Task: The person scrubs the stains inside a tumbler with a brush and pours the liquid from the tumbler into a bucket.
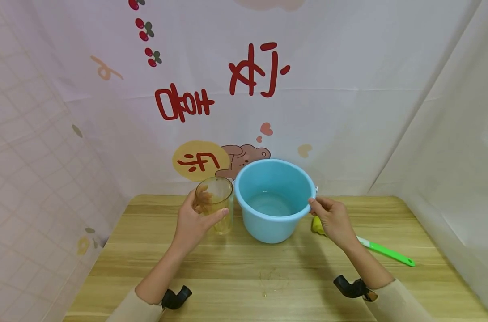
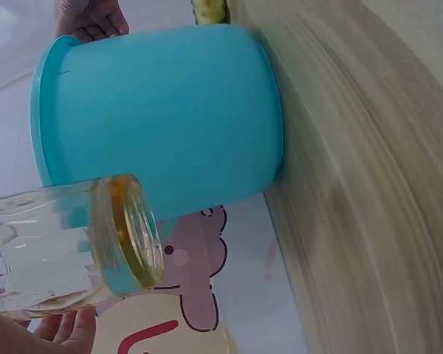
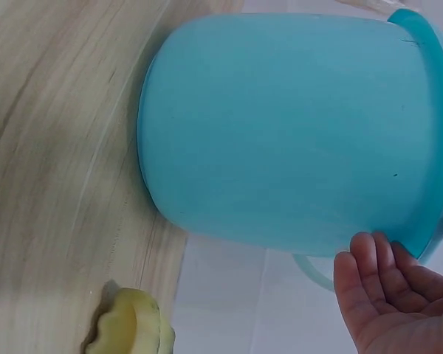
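Note:
My left hand (image 1: 192,222) grips a clear amber-tinted drinking glass (image 1: 223,225), fingers round its far side and thumb across the front. The glass is upright beside the left wall of a light blue bucket (image 1: 269,229). In the left wrist view, the thick base of the glass (image 2: 129,236) hangs above the tabletop. My right hand (image 1: 335,221) pinches the bucket's rim at the right, thumb on top and fingers beneath, as the right wrist view shows. A shallow layer of water (image 1: 271,204) lies in the bucket, which stands on the table.
Right of the bucket lies a brush with a green handle (image 1: 390,254) and a yellow sponge head (image 1: 318,226), partly behind my right hand. Small wet marks (image 1: 265,294) show on the wooden table (image 1: 227,286) near its front. A printed white cloth (image 1: 340,116) hangs close behind the bucket.

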`<state>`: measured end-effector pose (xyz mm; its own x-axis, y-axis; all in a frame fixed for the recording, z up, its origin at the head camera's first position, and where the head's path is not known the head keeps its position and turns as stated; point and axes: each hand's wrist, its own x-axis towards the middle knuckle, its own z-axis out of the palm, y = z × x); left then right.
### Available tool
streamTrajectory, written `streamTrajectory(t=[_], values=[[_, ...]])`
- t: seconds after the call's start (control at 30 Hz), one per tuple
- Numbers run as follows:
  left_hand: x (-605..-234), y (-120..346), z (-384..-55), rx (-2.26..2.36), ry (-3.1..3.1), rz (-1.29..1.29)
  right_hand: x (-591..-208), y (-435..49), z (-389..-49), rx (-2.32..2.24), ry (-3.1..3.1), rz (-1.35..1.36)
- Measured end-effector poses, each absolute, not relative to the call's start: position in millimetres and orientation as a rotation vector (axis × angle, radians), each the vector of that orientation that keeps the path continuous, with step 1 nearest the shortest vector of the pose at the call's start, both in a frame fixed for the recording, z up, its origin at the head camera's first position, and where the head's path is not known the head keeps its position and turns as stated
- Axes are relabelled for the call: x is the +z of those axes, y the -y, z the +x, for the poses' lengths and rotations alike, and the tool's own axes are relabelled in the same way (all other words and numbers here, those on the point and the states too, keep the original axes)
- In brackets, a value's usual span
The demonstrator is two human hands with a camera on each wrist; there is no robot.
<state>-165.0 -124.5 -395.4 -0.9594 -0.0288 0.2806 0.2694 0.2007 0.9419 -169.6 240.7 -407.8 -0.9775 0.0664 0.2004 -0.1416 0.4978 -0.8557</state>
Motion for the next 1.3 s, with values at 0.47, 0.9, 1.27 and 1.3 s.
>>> streamTrajectory(t=[0.47,0.9,1.27,1.3], values=[[-389,120,-182,-1.774,2.273,-0.158,-410,-241,-170,1.494,2.530,0.051],[-379,114,-193,-1.707,2.277,-0.186,-412,-242,-171,1.493,2.542,0.048],[-375,108,-198,-1.650,2.259,-0.281,-410,-241,-169,1.510,2.537,0.044],[-374,107,-198,-1.639,2.266,-0.284,-410,-241,-169,1.510,2.537,0.045]])
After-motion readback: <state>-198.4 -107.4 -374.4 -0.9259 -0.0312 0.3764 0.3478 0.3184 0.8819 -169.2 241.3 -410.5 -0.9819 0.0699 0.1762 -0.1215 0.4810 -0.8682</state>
